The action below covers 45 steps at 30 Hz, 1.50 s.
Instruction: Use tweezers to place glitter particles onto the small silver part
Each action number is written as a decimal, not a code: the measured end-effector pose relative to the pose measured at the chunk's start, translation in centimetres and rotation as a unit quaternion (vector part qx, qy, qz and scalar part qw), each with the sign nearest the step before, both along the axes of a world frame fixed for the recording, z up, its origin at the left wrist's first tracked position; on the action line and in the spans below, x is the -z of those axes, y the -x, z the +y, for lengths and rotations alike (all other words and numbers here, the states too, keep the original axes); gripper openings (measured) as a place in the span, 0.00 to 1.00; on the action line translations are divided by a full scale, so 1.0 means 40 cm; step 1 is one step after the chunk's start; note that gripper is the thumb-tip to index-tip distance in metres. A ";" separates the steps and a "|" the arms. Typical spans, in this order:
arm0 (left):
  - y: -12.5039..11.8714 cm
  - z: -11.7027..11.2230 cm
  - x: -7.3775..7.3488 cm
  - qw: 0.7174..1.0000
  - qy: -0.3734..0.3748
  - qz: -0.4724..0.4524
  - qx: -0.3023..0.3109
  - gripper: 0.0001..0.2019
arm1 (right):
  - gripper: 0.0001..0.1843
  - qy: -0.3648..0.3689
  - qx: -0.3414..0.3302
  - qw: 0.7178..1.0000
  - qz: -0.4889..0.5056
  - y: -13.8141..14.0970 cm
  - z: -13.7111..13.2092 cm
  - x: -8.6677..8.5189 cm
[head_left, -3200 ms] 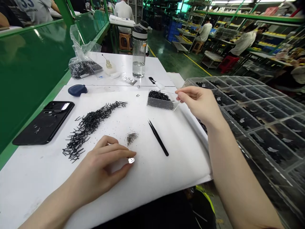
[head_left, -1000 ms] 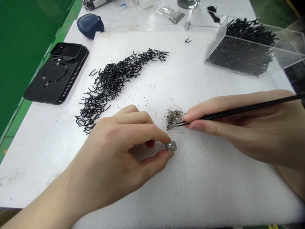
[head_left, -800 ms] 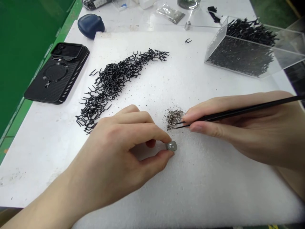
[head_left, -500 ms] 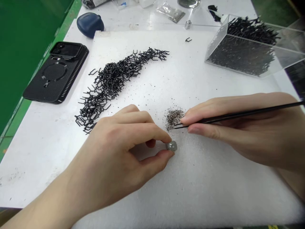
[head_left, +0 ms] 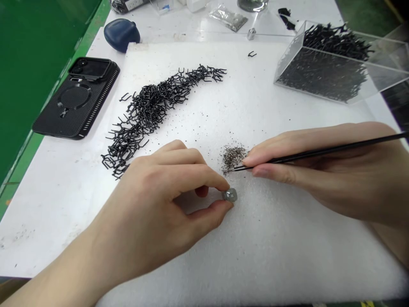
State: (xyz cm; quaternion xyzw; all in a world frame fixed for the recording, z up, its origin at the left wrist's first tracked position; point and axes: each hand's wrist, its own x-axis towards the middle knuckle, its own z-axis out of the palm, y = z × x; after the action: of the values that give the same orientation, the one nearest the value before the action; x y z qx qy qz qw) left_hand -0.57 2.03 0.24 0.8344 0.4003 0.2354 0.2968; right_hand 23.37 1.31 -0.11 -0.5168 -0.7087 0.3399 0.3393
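Observation:
My left hand (head_left: pixel 159 200) rests on a white foam sheet (head_left: pixel 281 256) and pinches a small grey metal piece (head_left: pixel 230 195) between thumb and forefinger. My right hand (head_left: pixel 326 170) grips black tweezers (head_left: pixel 319 151) whose tips touch the near edge of a small heap of tiny grey specks (head_left: pixel 234 156), just above the metal piece. A long pile of black wire clips (head_left: pixel 150 106) lies to the left of the heap.
A clear plastic box (head_left: pixel 332 59) of black clips stands at the back right. A black phone (head_left: pixel 75 102) lies face down at the left, with a dark blue case (head_left: pixel 121 34) behind it. One stray clip (head_left: pixel 252 54) and a small foil bag (head_left: pixel 228 18) lie farther back.
Since 3.2 s ago my right hand has picked the tweezers up from the foam and brought them to the speck heap. In the last second the tips only shifted slightly; my left hand stays still.

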 end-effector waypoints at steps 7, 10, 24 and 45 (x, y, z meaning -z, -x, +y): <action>0.001 -0.006 0.003 1.000 -0.009 -0.008 -0.007 0.05 | 0.09 -0.015 -0.005 1.000 -0.003 0.002 -0.002 0.005; 0.001 -0.009 0.001 1.000 -0.013 -0.010 -0.003 0.08 | 0.08 0.001 -0.015 1.000 0.004 0.003 -0.001 0.002; 0.001 -0.008 -0.001 1.000 -0.001 -0.012 0.007 0.04 | 0.08 0.030 -0.008 1.000 0.007 0.003 0.000 -0.005; 0.000 -0.009 0.000 1.000 -0.001 -0.031 -0.003 0.07 | 0.13 0.079 -0.115 0.988 0.070 -0.015 -0.004 -0.008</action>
State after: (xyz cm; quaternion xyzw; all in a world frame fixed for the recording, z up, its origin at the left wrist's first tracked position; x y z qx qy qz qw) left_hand -0.59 1.67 0.26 0.8260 0.3929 0.2626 0.3072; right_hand 23.95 1.13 0.20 -0.4322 -0.7086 0.4669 0.3052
